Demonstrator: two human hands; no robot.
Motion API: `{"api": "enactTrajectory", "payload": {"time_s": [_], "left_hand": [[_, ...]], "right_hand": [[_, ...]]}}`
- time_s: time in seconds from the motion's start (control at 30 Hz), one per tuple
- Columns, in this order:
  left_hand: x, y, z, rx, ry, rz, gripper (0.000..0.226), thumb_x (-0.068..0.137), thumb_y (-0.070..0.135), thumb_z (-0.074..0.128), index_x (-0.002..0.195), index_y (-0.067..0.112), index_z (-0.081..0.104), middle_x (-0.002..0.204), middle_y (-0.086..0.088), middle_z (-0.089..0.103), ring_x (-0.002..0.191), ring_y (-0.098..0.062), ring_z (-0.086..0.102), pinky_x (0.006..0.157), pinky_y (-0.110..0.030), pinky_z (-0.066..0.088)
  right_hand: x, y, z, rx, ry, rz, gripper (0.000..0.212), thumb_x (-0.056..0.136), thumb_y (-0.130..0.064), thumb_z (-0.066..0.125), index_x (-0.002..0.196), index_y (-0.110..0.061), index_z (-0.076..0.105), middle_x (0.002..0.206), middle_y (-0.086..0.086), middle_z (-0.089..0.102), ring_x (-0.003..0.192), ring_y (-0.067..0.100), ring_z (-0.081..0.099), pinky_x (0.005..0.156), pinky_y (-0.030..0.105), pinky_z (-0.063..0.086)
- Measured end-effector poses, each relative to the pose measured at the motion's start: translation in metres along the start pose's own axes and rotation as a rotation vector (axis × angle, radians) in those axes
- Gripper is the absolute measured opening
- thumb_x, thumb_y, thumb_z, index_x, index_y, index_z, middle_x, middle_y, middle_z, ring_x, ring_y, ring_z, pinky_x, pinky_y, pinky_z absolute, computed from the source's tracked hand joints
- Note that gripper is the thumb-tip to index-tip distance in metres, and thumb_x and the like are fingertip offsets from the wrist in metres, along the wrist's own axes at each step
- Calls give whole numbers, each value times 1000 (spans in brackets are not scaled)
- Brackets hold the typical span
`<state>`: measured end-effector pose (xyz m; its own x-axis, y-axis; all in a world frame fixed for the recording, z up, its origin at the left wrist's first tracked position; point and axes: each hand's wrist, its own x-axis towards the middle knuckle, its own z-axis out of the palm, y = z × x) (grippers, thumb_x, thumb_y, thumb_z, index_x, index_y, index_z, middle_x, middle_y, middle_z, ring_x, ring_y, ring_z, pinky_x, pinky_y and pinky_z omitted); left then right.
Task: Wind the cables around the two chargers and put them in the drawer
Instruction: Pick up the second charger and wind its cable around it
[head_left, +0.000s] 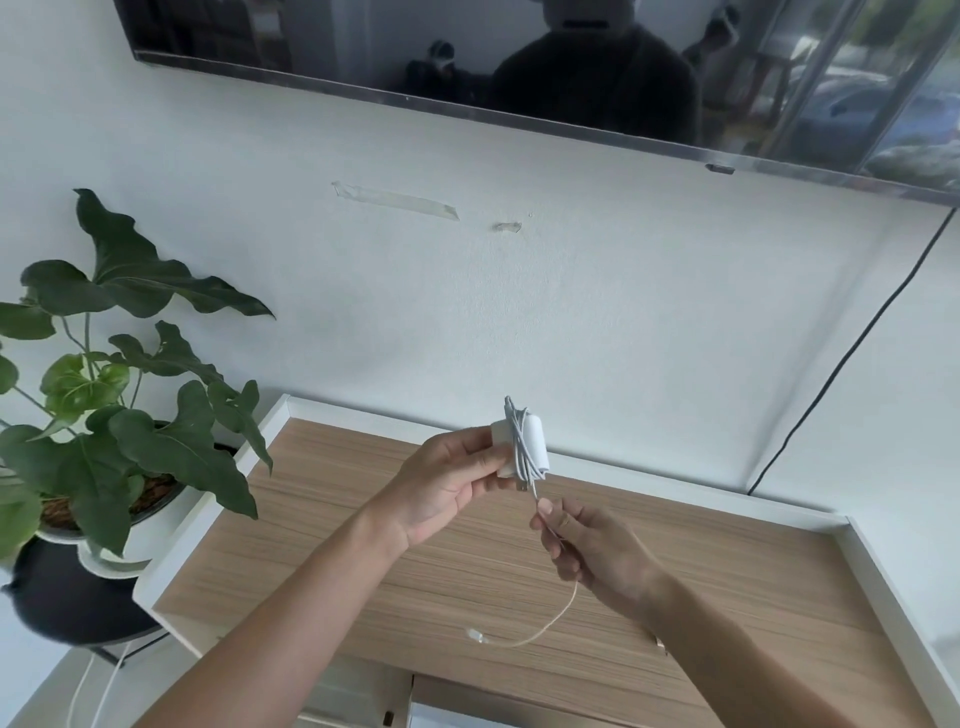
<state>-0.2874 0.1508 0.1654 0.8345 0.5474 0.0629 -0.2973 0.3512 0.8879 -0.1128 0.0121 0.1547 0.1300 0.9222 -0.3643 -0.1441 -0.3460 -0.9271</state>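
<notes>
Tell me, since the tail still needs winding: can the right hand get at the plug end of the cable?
Probably yes. The right hand already pinches the cable, and the plug end hangs just below it over the wooden top with nothing between.

Two bare arms come up from the bottom of the picture. No sleeves show on them, from the wrists down to the edge of the view. The left hand (447, 486) has no ring, no watch and no band that can be seen. The right hand (589, 545) is bare too, with short, plain nails on its fingers (545, 512). In the dark glass up on the wall there is a dim shape of a person in a dark top.
</notes>
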Motion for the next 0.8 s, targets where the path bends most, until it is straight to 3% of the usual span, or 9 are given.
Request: {"api": "enactTrajectory", "payload": {"time_s": [0.13,0.3,0.43,0.57,0.7,0.8], "left_hand": [[0,-5,-12,55,128,-26,21,93,18,68,107,5,74,91,-7,71,105,-33,64,96,-40,52],[-1,-13,-21,234,239,-68,41,83,29,76,114,3,75,113,-19,77,104,-28,72,96,-42,58],[1,-14,-20,506,253,-87,25,93,26,75,114,14,77,109,-7,80,103,-21,75,94,-34,61],[1,-13,-20,742,204,-116,18,95,33,72,109,23,77,101,-3,80,92,-16,75,90,-42,59],[-3,-14,-18,817,126,-158,30,91,47,71,109,23,76,100,-10,79,97,-34,74,91,-59,57],[-3,-12,-9,856,27,-179,29,95,39,70,116,20,74,102,-3,79,98,-28,75,91,-53,59]], "right_hand": [[-17,-4,7,-280,41,-31,36,97,-42,60,84,-11,72,60,5,53,49,14,38,49,23,33],[-37,-21,9,-802,39,-115,35,101,-46,54,81,-23,72,54,-7,57,50,8,44,56,22,40],[-50,-42,12,-989,21,-287,27,100,-43,56,84,-27,71,52,-9,51,47,4,43,51,23,37],[-56,-74,11,-1061,49,-392,22,99,-36,60,82,-25,68,52,-11,48,47,7,40,50,16,34],[-47,-94,5,-1100,69,-427,19,100,-37,59,91,-26,72,61,3,58,49,7,40,53,21,39],[-39,-102,3,-1063,83,-425,17,100,-33,60,92,-26,74,67,1,66,53,8,46,57,22,42]]}}
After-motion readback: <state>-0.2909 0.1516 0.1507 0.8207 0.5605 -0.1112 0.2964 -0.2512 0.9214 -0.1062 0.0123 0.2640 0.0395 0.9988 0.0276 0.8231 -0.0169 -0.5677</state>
